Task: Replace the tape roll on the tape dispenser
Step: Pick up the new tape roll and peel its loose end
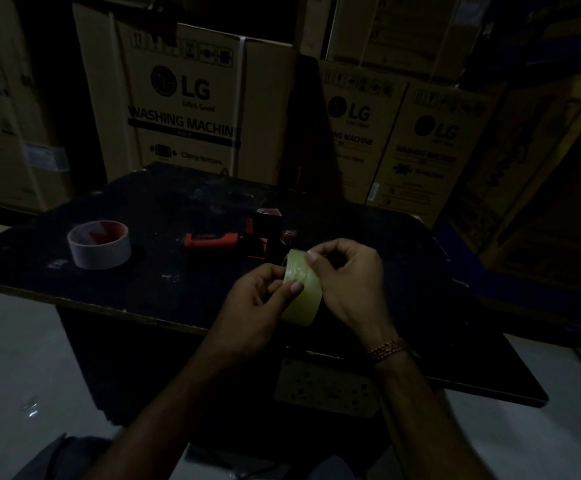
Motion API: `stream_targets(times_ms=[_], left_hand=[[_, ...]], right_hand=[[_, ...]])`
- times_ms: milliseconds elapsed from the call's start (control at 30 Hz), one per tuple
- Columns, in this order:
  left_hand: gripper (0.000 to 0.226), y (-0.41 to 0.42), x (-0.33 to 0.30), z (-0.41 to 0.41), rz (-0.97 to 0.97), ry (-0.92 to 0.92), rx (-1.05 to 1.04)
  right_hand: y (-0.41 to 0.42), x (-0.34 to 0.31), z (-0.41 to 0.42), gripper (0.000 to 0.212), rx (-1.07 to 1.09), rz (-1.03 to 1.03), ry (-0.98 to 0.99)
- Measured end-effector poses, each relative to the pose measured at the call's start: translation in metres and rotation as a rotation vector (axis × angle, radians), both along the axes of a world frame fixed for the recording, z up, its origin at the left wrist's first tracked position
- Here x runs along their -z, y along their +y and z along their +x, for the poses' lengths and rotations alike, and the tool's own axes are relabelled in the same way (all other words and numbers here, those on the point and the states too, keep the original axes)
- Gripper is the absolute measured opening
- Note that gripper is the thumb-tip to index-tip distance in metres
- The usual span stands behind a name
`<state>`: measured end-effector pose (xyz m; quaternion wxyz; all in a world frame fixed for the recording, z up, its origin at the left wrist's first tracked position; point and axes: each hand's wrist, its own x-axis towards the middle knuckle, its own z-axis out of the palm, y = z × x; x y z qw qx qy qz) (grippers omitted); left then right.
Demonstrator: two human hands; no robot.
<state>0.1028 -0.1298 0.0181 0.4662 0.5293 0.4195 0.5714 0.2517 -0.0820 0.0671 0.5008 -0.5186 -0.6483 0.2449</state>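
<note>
A pale yellowish clear tape roll [301, 289] is held upright above the front of the black table [164, 271]. My left hand [258, 299] grips its left side, thumb pressed on the outer face. My right hand [348, 282] holds its right side, with thumb and fingertip pinching at the top edge of the roll. Behind my hands lies the red-and-black tape dispenser [240, 237], its handle pointing left. A second roll, greyish with a red-and-white core [99, 244], sits flat at the left of the table.
Large cardboard washing-machine boxes [185, 105] stand stacked close behind and beside the table. A light floor [15, 358] lies to the left and right below the table edge. The scene is dim.
</note>
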Motion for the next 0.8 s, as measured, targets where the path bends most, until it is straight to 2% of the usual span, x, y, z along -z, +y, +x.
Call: stream_targets(times_ms=[100, 200, 300, 400, 467, 567, 633, 700, 800], left_hand=[[0.025, 0.001, -0.001, -0.001, -0.032, -0.021, -0.004], [0.041, 0.004, -0.002, 0.000, -0.097, -0.035, -0.094], [0.055, 0.012, -0.007, -0.005, 0.075, 0.202, -0.257], [0.035, 0.021, -0.027, -0.018, 0.259, 0.454, -0.293], [0.023, 0.024, -0.042, -0.026, 0.292, 0.582, -0.258], [0.020, 0.027, -0.059, -0.032, 0.248, 0.733, -0.234], [0.015, 0.030, -0.062, -0.034, 0.223, 0.755, -0.238], [0.010, 0.032, -0.063, -0.034, 0.219, 0.757, -0.291], [0.009, 0.035, -0.063, -0.034, 0.219, 0.744, -0.340]], right_hand=[[0.000, 0.004, -0.001, 0.006, -0.011, 0.046, 0.025], [0.001, 0.006, -0.002, 0.007, -0.052, 0.039, 0.036], [0.002, 0.007, -0.006, 0.009, -0.075, 0.023, 0.013], [0.005, 0.006, -0.006, 0.009, -0.099, 0.022, -0.024], [0.005, 0.005, -0.006, 0.008, -0.120, 0.013, -0.004], [0.003, 0.004, -0.005, 0.004, -0.138, 0.006, 0.042], [-0.001, 0.004, -0.005, 0.017, -0.189, -0.040, 0.125], [-0.006, 0.007, -0.004, 0.044, -0.219, -0.111, 0.197], [-0.011, 0.015, -0.001, 0.068, -0.211, -0.216, 0.218]])
